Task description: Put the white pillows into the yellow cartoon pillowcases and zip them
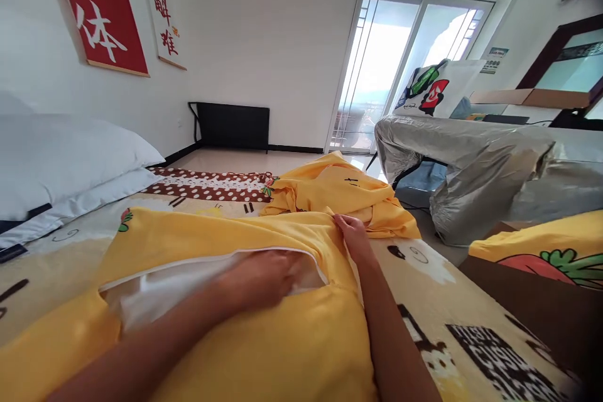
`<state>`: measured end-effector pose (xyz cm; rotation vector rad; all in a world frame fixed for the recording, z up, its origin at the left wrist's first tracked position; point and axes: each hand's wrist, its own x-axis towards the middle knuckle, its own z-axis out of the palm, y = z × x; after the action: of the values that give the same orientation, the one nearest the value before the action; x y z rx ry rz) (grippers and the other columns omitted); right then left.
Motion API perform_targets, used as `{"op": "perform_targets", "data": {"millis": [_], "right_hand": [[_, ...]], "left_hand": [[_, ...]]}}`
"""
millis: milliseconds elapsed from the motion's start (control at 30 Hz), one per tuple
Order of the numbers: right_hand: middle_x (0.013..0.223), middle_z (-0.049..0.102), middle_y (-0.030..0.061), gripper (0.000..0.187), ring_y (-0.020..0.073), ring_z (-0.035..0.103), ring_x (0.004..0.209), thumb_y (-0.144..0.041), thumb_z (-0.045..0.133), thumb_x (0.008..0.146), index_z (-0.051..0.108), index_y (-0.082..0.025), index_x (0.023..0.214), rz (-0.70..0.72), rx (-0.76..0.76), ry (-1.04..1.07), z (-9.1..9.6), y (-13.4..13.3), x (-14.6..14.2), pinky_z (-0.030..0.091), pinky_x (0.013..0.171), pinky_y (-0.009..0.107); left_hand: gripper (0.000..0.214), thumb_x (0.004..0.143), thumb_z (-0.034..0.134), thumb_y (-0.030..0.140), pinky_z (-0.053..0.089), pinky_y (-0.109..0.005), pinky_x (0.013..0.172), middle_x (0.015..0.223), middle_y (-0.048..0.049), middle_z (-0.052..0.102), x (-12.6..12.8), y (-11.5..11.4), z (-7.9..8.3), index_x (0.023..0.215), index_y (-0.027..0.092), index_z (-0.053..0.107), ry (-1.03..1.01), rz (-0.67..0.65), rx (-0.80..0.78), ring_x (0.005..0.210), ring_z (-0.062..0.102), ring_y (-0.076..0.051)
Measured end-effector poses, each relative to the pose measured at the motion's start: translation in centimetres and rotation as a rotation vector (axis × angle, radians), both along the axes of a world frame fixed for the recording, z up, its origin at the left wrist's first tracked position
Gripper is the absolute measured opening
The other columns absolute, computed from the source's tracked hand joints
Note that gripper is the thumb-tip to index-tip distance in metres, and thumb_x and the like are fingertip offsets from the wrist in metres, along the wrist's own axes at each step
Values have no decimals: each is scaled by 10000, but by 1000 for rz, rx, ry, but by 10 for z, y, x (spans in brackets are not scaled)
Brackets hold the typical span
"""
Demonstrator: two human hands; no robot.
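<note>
A yellow pillowcase (282, 352) with a carrot print lies in front of me, its long white-edged opening spread wide. Inside the opening shows a white pillow (160, 292). My left hand (268, 276) reaches into the opening against the white filling; its fingers are smeared by motion and partly hidden. At the far right corner of the pillowcase, my right hand (351, 232) pinches the yellow cloth between closed fingers. Just beyond that hand, a crumpled yellow cloth (330, 185) rests on the bed.
The bed has a patterned cream blanket (424, 264). White pillows (70, 157) are stacked at the left. On the right are a cardboard box (518, 314) with yellow carrot-print cloth (556, 251) and a table covered in silvery plastic (471, 157). A black folded panel (233, 125) leans against the wall.
</note>
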<state>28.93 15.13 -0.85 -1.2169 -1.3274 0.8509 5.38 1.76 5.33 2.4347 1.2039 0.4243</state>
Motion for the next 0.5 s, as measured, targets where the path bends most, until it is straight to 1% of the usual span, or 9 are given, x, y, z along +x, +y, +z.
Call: {"op": "perform_targets", "data": {"millis": [67,100,133,200,267,300,367,433,500], "right_hand": [[674,663,56,467,219,588,690,-611,639,549,681,-168,688,-37,48,-21,2,4,-5,449,617,313],[664,653,47,428,204,573,675,-556,646,546,690,-164,711,-52,72,-28,7,5,-8,433,608,302],[643,635,32,399,185,551,650,-500,643,549,700,-160,750,-64,95,-37,14,4,-12,413,591,288],[576,568,-14,385,142,488,584,-392,625,551,713,-156,843,-63,137,-63,37,-1,-19,365,549,261],[529,489,-58,397,108,422,535,-299,612,531,717,-166,891,-27,174,-100,68,-12,-28,324,524,243],[525,464,-70,397,98,405,528,-263,612,521,718,-174,893,4,193,-123,86,-20,-33,316,522,238],[556,464,-73,397,93,421,546,-216,619,517,714,-190,901,97,229,-153,125,-41,-42,334,533,234],[616,510,-59,427,108,489,600,-187,632,528,698,-205,949,227,260,-142,162,-69,-51,389,566,243],[676,557,-40,482,135,555,678,-161,636,549,675,-228,1025,377,277,-131,194,-101,-56,450,624,265]], "left_hand": [[326,882,449,308,451,-331,979,1200,-34,657,-31,-39,26,1154,284,628,140,-92,16,1098,605,-221],[309,895,440,322,463,-292,941,1163,-15,672,-48,-57,38,1127,296,642,179,-94,-3,1056,621,-197],[305,910,421,343,471,-266,903,1120,-3,687,-67,-71,49,1101,299,655,193,-38,-7,1014,633,-181],[342,916,392,408,479,-257,838,1040,-11,709,-108,-87,69,1048,271,677,193,166,67,943,643,-183],[389,881,402,478,480,-280,818,1008,-30,718,-148,-88,84,980,238,692,190,378,176,914,643,-213],[407,857,406,502,483,-293,808,1000,-37,720,-166,-84,89,952,229,693,186,475,225,905,642,-229],[428,812,398,507,486,-320,819,1034,-53,712,-195,-71,96,947,218,684,185,621,295,933,634,-257],[455,770,394,448,477,-335,884,1179,-68,661,-210,-55,98,1053,203,652,149,664,363,1056,600,-272],[546,725,393,360,422,-351,998,1369,-66,537,-213,-40,96,1214,192,571,96,616,431,1208,521,-266]]}}
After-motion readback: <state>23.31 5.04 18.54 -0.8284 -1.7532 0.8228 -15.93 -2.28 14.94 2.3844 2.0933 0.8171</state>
